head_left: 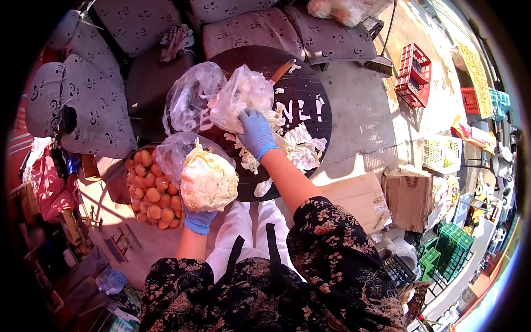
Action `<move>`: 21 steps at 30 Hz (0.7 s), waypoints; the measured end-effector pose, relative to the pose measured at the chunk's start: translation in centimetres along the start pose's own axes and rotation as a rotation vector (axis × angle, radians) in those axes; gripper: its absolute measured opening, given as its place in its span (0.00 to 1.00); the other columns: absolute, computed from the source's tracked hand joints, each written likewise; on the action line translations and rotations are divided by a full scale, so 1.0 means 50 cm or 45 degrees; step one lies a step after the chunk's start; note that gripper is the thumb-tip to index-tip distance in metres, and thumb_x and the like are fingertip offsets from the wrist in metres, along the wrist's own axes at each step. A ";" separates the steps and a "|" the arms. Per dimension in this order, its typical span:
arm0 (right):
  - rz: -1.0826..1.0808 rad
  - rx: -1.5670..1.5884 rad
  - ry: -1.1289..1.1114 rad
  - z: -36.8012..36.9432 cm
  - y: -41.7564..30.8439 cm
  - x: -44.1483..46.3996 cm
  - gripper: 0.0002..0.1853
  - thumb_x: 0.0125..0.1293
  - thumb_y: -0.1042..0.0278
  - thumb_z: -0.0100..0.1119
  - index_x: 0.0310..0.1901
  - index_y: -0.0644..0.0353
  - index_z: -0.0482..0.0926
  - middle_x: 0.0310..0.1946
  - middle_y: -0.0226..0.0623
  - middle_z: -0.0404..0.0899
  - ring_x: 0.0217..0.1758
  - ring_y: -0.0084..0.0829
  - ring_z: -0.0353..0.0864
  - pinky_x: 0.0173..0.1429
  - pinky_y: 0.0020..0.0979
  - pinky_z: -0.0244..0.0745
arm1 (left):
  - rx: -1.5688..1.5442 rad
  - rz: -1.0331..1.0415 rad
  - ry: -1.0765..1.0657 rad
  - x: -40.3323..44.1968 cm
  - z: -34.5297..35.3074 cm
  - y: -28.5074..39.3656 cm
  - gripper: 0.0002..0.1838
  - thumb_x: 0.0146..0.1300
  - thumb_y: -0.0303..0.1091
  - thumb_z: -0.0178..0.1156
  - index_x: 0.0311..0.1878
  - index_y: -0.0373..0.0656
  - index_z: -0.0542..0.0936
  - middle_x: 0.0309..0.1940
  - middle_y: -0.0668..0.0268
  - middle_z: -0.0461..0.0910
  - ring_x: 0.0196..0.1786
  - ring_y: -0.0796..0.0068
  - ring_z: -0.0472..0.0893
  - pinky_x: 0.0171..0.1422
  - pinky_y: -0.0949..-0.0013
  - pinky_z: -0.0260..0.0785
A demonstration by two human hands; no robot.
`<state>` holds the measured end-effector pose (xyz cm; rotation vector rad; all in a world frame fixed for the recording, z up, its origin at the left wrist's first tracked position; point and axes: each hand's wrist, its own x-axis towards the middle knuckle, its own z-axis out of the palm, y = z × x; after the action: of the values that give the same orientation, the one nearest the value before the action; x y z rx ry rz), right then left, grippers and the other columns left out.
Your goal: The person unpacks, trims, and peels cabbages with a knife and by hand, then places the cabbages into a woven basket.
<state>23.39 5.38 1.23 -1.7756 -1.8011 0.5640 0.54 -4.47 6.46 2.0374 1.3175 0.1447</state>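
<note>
My left hand (199, 221), in a blue glove, holds a pale cauliflower-like head (208, 180) from below, over the near edge of a round dark table (318, 99). My right hand (256, 133), also gloved in blue, is closed on a clear plastic bag (243, 94) on the table; the fingertips press into the bag, and pale contents show through it. Another clear bag (193, 91) lies to the left, and a third (180, 155) sits behind the head. Torn pale leaves (301, 146) are scattered right of my right hand. A brown handle (283, 70) lies near the far edge.
A container of orange-red fruit (155, 191) stands left of the table. Patterned seats (249, 36) line the far and left sides. On the right are a broom (379, 65), a red crate (414, 76), cardboard boxes (407, 199) and green crates (453, 249).
</note>
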 end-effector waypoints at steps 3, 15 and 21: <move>-0.217 0.027 -0.049 0.007 -0.046 -0.026 0.23 0.47 0.63 0.66 0.45 0.59 0.71 0.50 0.45 0.71 0.53 0.47 0.69 0.57 0.41 0.67 | 0.659 0.067 0.085 0.013 -0.004 0.003 0.38 0.59 0.60 0.46 0.70 0.54 0.55 0.70 0.66 0.56 0.72 0.63 0.54 0.76 0.56 0.41; -0.033 -0.073 0.264 -0.132 0.098 0.085 0.15 0.52 0.70 0.55 0.44 0.54 0.79 0.46 0.42 0.77 0.46 0.46 0.75 0.51 0.42 0.70 | 0.252 0.124 -0.016 0.081 -0.026 0.001 0.36 0.64 0.56 0.42 0.72 0.51 0.48 0.71 0.65 0.53 0.72 0.65 0.53 0.75 0.58 0.45; -0.183 -0.987 -0.062 -0.076 0.272 0.195 0.27 0.52 0.73 0.53 0.57 0.46 0.69 0.63 0.43 0.63 0.66 0.46 0.61 0.67 0.48 0.55 | -1.636 0.015 -0.107 0.106 -0.007 -0.026 0.35 0.64 0.56 0.47 0.70 0.50 0.54 0.68 0.62 0.57 0.71 0.59 0.56 0.74 0.49 0.47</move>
<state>36.41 15.40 -3.71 -2.0707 -2.3524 -0.1970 1.95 0.47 4.55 0.9224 0.7706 0.6945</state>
